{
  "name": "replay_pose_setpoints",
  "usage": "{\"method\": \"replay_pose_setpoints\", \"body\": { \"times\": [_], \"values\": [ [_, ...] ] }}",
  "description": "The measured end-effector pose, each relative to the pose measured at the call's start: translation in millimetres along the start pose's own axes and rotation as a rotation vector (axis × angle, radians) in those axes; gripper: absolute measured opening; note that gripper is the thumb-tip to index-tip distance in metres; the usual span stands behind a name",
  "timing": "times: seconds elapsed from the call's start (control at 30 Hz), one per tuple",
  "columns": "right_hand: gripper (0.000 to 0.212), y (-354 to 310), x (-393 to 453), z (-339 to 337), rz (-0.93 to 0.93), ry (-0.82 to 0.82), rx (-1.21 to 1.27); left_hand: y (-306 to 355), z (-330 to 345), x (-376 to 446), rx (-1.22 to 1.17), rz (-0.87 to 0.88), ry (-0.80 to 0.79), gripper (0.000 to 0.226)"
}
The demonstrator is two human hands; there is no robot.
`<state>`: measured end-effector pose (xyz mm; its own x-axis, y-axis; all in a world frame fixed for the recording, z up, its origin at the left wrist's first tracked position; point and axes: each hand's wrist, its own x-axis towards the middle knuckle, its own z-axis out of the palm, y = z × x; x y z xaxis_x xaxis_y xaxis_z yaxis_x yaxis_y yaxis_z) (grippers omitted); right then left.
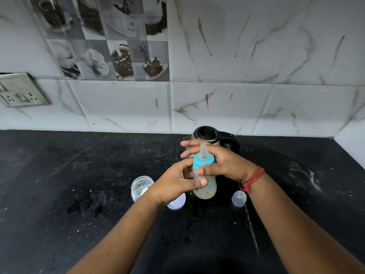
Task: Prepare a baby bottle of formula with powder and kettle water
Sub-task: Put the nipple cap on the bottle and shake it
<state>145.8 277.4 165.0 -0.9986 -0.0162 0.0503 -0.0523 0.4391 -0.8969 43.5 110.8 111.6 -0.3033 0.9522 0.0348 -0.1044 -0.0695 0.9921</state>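
A socket (21, 91) sits on the tiled wall. On the black counter (79, 175) stands a jar (140, 186) beside its lid (177, 202). The left hand (177, 182) grips the bottle (205, 178), held upright above the counter before the kettle (207, 136); the right hand (223, 163) pinches its blue collar. A cap (239, 198) lies right

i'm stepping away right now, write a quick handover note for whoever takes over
Left hand grips the body of the baby bottle; right hand holds it near the blue collar.
Kettle stands behind, powder jar open at left with its lid beside it, bottle cap on the counter at right.
Done: bottle filled with cloudy liquid, teat on.
Left: mix, put on cap, close jar.
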Motion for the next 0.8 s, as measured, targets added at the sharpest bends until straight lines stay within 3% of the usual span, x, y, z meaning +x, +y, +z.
{"method": "replay_pose_setpoints", "body": {
  "times": [0.1,0.23,0.33,0.4,0.47,0.53,0.63,0.73,0.8],
  "values": [
    [0.048,0,2,10,-0.031,0.088,0.156,5,4,1,0.011,-0.012,0.010,0.051],
    [0.031,3,8,36,0.005,0.432,0.292,4,6,5,0.266,0.063,0.206,0.046],
    [0.037,1,14,51,0.051,0.628,0.347,0,7,8,0.347,0.116,0.268,0.048],
    [0.045,-1,11,49,0.055,0.582,0.332,2,4,6,0.302,0.111,0.204,0.044],
    [0.045,-5,5,38,0.014,0.425,0.308,7,1,1,0.117,0.076,0.104,0.041],
    [0.054,-10,-1,24,-0.053,0.260,0.340,11,0,-1,-0.089,0.027,0.028,0.056],
    [0.077,-16,-2,9,-0.124,0.056,0.325,16,2,0,-0.163,-0.011,-0.155,0.065],
    [0.057,-23,1,9,-0.161,-0.056,0.286,24,9,-1,-0.151,-0.047,-0.277,0.053],
    [0.034,-25,3,15,-0.130,-0.001,0.340,28,12,-1,-0.092,-0.069,-0.190,0.041]
  ]
}}
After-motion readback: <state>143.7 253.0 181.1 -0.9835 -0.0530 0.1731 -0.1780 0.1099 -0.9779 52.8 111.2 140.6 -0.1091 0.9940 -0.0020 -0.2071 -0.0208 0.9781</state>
